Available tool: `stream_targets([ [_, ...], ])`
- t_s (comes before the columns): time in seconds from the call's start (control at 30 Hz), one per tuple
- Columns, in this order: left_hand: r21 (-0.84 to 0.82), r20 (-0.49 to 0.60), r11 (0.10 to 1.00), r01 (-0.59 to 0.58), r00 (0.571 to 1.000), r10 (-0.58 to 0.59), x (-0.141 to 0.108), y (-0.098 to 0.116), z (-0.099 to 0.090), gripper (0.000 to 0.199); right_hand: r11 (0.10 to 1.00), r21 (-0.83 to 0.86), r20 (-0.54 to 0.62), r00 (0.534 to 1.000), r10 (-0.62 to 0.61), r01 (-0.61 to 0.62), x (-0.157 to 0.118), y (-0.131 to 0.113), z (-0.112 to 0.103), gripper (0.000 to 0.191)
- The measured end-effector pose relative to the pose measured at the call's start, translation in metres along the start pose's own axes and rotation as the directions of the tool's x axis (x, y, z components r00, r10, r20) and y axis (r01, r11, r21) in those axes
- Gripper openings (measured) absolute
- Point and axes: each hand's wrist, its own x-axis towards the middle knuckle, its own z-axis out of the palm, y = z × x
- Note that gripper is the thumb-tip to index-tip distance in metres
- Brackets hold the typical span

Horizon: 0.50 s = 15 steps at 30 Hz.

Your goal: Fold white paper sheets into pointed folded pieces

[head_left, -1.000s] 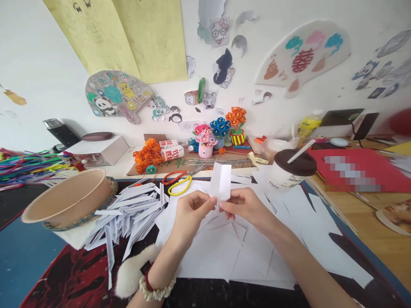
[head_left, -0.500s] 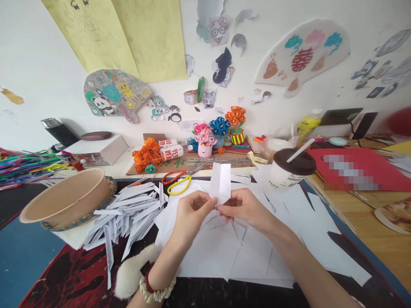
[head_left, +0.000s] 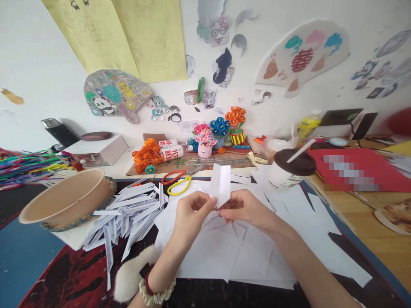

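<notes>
A small creased piece of white paper (head_left: 221, 182) stands upright between my two hands, above the loose sheets. My left hand (head_left: 195, 211) pinches its lower left side between thumb and fingers. On the lower right side, my right hand (head_left: 245, 207) grips the same paper, the thumb near its bottom edge. Beneath both hands spread white paper sheets (head_left: 205, 256), overlapping one another. To the left lies a heap of narrow folded paper strips (head_left: 131, 214). Scissors with one red and one yellow handle (head_left: 179, 185) rest behind my left hand.
A lidded cup with a straw (head_left: 290, 169) stands on the right by the sheets. On the left is a beige bowl (head_left: 67, 196). Behind are orange craft flowers (head_left: 147, 156) and small flower pots (head_left: 205, 149). A red folder (head_left: 359, 169) lies at the right.
My right thumb and fingers have shifted slightly down at the paper's lower edge. My left hand stays almost where it was, and the paper remains upright.
</notes>
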Motion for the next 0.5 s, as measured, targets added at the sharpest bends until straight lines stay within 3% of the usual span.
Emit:
stream_targets([
  [0.33, 0.175, -0.032, 0.983, -0.063, 0.997, 0.070, -0.0026, -0.0002, 0.0029, 0.027, 0.999, -0.026, -0.030, 0.999, -0.036, 0.035, 0.0016, -0.0007, 0.0043, 0.026],
  [0.5, 0.160, -0.018, 0.985, -0.072, 0.997, 0.076, -0.0010, -0.0032, 0.0023, 0.028, 0.994, -0.076, -0.063, 0.995, -0.081, 0.077, 0.0021, 0.0013, 0.0025, 0.029],
])
